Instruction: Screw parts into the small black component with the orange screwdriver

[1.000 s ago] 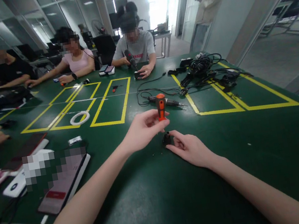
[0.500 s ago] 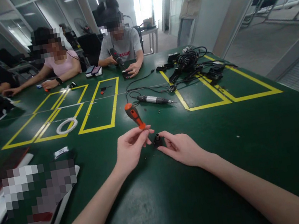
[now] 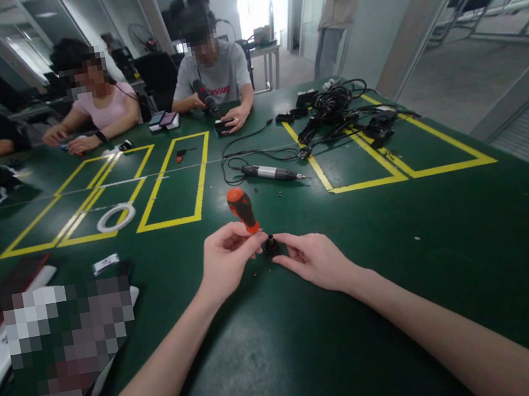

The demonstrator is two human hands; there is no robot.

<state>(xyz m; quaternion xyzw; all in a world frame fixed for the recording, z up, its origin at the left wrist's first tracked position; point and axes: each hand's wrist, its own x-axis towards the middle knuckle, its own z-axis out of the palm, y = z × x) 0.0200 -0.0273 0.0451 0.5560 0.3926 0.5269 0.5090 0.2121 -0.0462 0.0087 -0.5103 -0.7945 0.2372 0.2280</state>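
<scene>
An orange and black screwdriver (image 3: 243, 210) points handle up, pinched near the bottom of its handle by my left hand (image 3: 224, 257). Its shaft is hidden behind my fingers. Thumb and forefinger of my right hand (image 3: 316, 258) grip a small black part (image 3: 271, 247) with a short round post on top, held low at the table. My left fingertips come right beside that part; whether they touch it I cannot tell.
Beyond my hands lies a powered screwdriver (image 3: 270, 173) with its cable. Tangled black cables (image 3: 335, 108) lie back right. A white ring (image 3: 116, 217) and phone-like devices (image 3: 91, 348) are on the left. Across the green table (image 3: 372, 356), a co-worker (image 3: 211, 75) holds a drill.
My right hand and the black part have shifted slightly left, closer to my left hand. The screwdriver's handle has moved a little and tipped more upright.
</scene>
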